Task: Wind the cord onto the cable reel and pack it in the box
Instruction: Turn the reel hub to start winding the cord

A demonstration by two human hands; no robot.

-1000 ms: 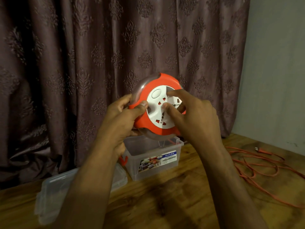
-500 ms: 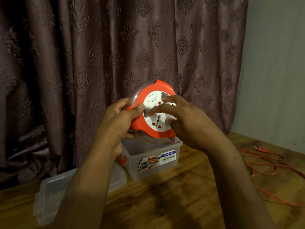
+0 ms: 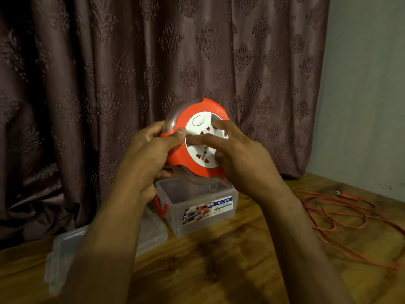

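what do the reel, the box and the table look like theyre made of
Cable reel: looks like moulded plastic, glossy orange shell around a white socket face. Box: clear, slightly frosted plastic; its inside shows through the walls. Table: brown wood grain with a dull sheen, solid wood or laminate, cannot tell which.

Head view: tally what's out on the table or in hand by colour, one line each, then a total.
Orange and white: 1, the cable reel, gripped by the left hand, right hand on its face.
Orange: 1, the cord loose on the table.
Clear plastic: 2, the box and its lid.
Total: 4
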